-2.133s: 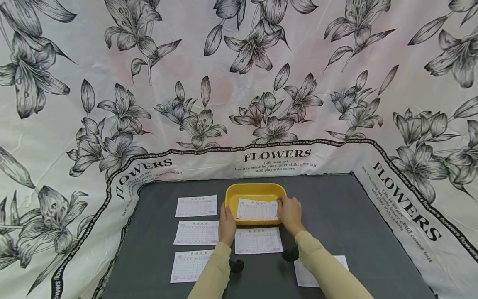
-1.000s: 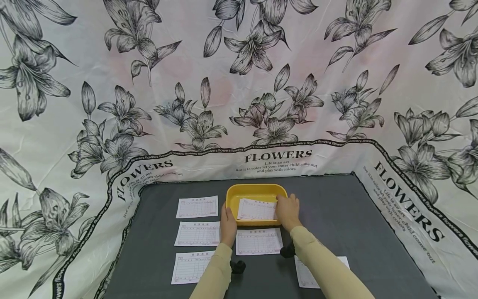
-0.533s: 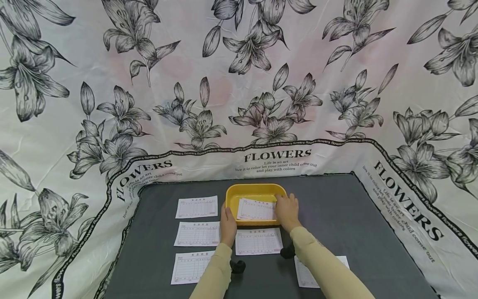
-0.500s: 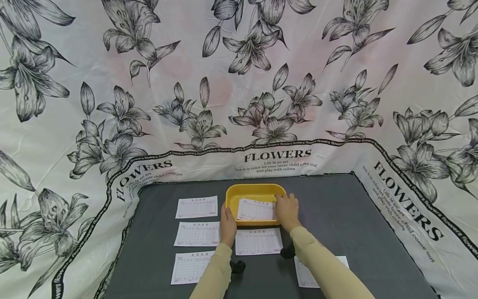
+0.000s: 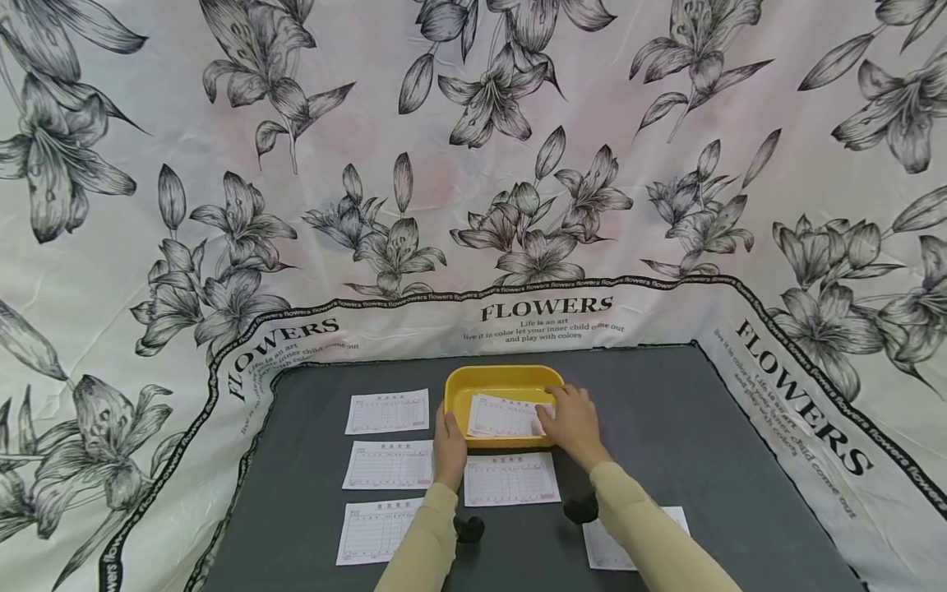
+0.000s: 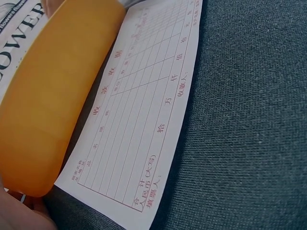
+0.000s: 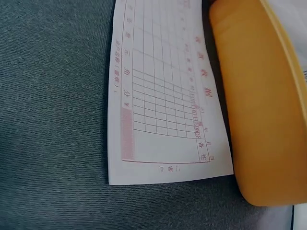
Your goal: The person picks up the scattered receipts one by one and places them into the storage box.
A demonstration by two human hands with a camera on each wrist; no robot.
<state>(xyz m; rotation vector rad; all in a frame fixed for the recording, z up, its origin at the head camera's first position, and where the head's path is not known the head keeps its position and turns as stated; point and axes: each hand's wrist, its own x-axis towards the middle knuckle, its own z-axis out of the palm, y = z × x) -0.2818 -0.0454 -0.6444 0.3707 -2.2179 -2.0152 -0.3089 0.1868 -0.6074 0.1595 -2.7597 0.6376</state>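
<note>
My left hand [image 5: 450, 452] grips the tray [image 5: 510, 378]; my right hand [image 5: 577, 419], thumb and forefinger parted, is over slips [image 5: 505, 416] inside. Between my wrists: a form [image 5: 512, 479] (red "收款收据"). Beyond my hands, cloth [image 5: 547, 309] reads "FLOWERS".

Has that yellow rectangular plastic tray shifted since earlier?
No, neither way: the yellow tray keeps its place beneath the central black "FLOWERS" lettering on the white floral cloth.

Curtained workspace: floral cloth [image 5: 459, 185] behind and beside a grey surface [image 5: 681, 444].
</note>
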